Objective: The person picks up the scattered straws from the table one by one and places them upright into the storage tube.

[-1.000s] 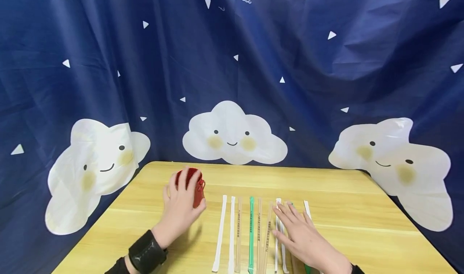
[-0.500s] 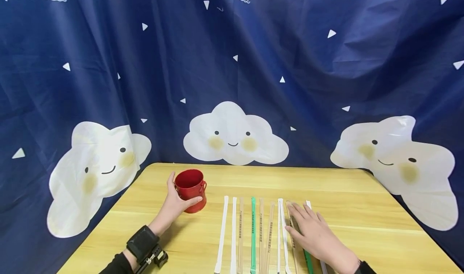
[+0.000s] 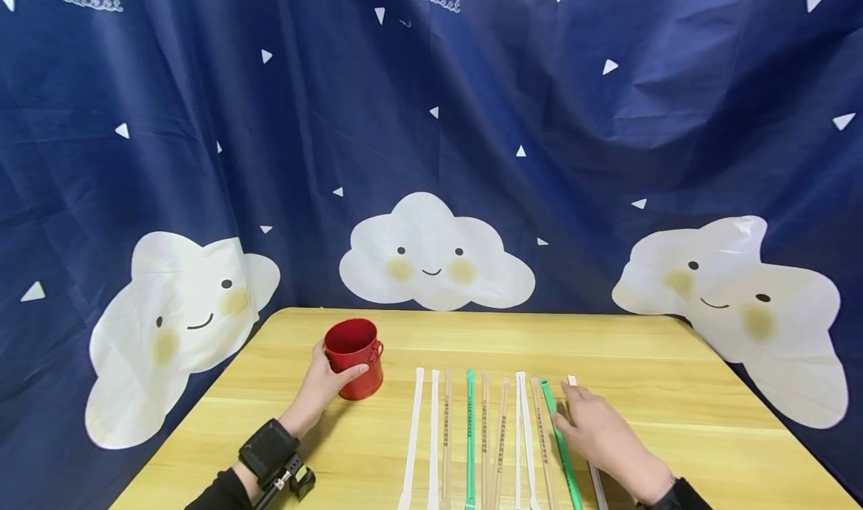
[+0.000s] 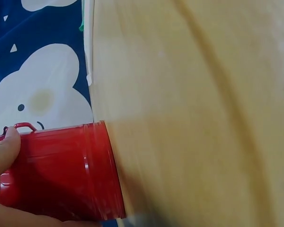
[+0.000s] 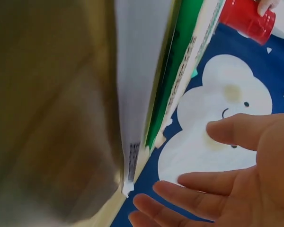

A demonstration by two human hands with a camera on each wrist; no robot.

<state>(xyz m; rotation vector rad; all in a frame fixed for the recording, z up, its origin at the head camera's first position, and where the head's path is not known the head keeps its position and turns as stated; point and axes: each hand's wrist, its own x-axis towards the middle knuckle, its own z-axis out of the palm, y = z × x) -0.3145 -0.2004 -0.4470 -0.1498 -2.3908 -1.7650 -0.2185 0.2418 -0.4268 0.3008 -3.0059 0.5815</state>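
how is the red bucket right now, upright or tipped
Upright: the head view shows the red bucket with its open mouth on top, the left hand gripping its side.

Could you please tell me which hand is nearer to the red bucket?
Left: the left hand grips the red bucket, while the right hand is well to its right, over the rightmost straw.

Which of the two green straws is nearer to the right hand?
The slanting green straw, beside the right hand; the other green straw lies farther left.
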